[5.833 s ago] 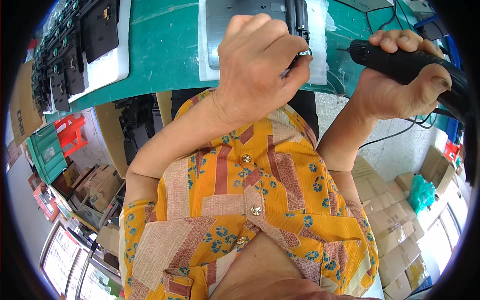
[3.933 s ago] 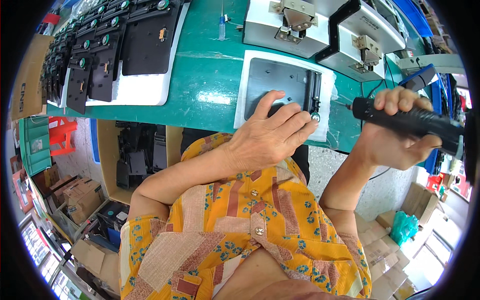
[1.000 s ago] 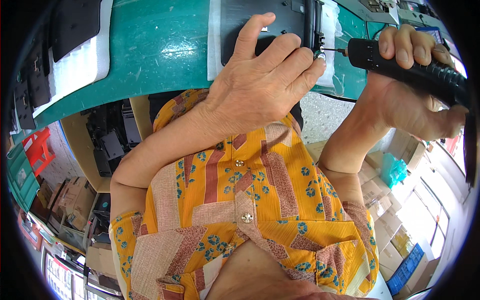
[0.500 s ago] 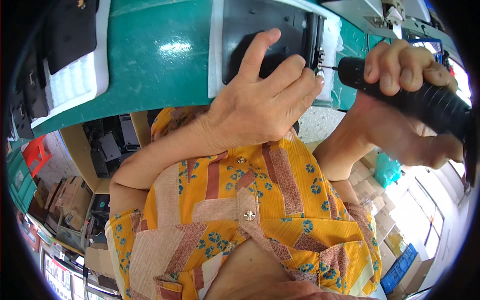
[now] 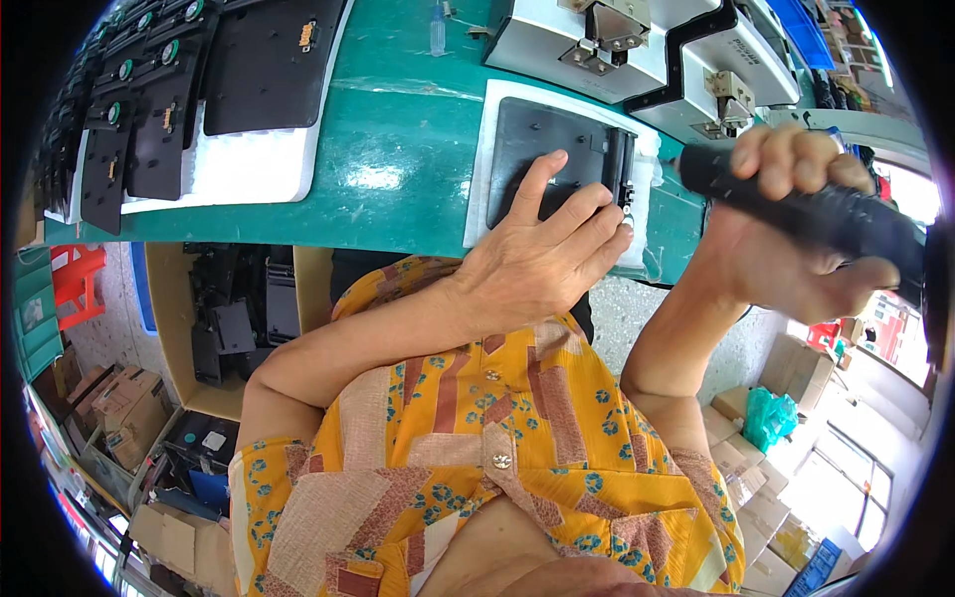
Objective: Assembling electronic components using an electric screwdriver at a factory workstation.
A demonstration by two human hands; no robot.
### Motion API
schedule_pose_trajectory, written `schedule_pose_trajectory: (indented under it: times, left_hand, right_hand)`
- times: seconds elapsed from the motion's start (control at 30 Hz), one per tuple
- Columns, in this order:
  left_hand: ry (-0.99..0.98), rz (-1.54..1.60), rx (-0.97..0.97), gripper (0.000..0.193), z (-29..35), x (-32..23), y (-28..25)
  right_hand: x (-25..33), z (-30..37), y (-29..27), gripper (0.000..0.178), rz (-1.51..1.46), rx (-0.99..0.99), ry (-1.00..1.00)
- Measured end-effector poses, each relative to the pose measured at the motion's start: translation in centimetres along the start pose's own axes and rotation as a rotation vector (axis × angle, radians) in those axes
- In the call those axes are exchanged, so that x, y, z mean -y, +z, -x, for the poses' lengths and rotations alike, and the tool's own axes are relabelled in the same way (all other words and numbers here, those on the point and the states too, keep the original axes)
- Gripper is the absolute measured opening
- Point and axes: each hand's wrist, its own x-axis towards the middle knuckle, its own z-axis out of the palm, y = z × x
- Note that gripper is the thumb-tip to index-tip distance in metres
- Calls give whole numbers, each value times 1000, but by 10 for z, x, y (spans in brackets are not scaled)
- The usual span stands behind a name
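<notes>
My left hand [image 5: 542, 249] lies over a flat black plate [image 5: 532, 129], fingers spread, with the index finger stretched across its face. The other fingertips rest near small metal fittings at the plate's right edge. The plate lies on a white foam sheet [image 5: 477, 204]. My right hand [image 5: 786, 219] is closed round a black electric screwdriver [image 5: 786, 204], held tilted right of the plate. Its tip points left and stands apart from the plate; motion blurs the tip and part of the hand.
The table [image 5: 398, 129] is green. Black plates [image 5: 264, 70] lie on white foam at the left. Silver metal cases [image 5: 587, 50] with latches stand behind the work. Below the table's left edge, a cardboard box [image 5: 174, 318] holds black parts. A clear small tube [image 5: 438, 30] lies at the far side.
The screwdriver's tip, earlier at the fittings on the plate's right edge, has drawn away from them. My left hand stays on the plate. The whole view has shifted, showing more of the table's far side.
</notes>
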Motion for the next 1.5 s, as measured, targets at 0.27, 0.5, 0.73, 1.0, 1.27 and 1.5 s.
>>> schedule_pose_trajectory:
  times: [0.27,0.5,0.73,1.0,1.27,1.5]
  left_hand:
    - [-13,30,4,35,1,1,-1]
    - [-5,43,10,35,1,-1,1]
    - [-14,62,31,36,1,-3,-2]
    - [-16,47,39,37,3,-3,0]
    - [19,43,30,39,0,5,0]
    - [172,121,140,27,-22,36,-25]
  right_hand:
    - [-27,-61,2,77,-32,131,-14]
    - [-35,-71,-9,77,-25,147,5]
    - [-32,-75,-24,78,-16,163,19]
    - [-19,-59,-30,78,4,147,12]
    - [33,6,-24,78,73,42,62]
    - [41,52,-28,79,95,-51,89]
